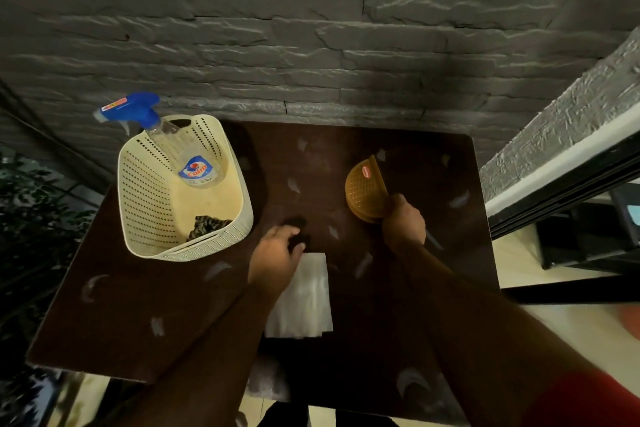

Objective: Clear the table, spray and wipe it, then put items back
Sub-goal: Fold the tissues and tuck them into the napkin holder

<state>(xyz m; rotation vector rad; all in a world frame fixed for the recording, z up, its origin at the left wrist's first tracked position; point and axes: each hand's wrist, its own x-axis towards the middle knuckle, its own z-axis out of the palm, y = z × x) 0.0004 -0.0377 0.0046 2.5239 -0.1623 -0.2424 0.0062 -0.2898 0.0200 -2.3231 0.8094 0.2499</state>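
Table (166, 315) first: a dark brown top, pushed up against a wall of rough grey stone strips (311, 28), and speckled all over with pale smears and crescent-shaped marks. On its far left corner stands a cream perforated basket (145, 204), tilted a little toward me. Inside it a clear spray bottle (194, 163) with a blue trigger head leans against the back wall, its nozzle poking out over the rim, and a dark patterned cloth (207, 224) is bunched in the near corner.

Near the middle of the top, the person's left hand (277, 260) hovers low with fingers loosely curled; the thumb and fingertips seem to close on something small and dark, but I cannot tell what it is or whether they really pinch it. Just under that hand, partly covered by the wrist, a white folded sheet (308, 302) lies flat on the wood, running toward the near edge.

To the right, the right hand (403, 222) grips an orange perforated plastic piece (365, 189), round-edged and held up on its side, with the fingers wrapped round its lower edge. A red sleeve (588, 399) shows at the bottom right corner.

Around the table: dark leafy plants (31, 225) at the left, a paler textured wall and a black frame (568, 191) at the right, and light floor tiles (571, 322) beyond the edge.
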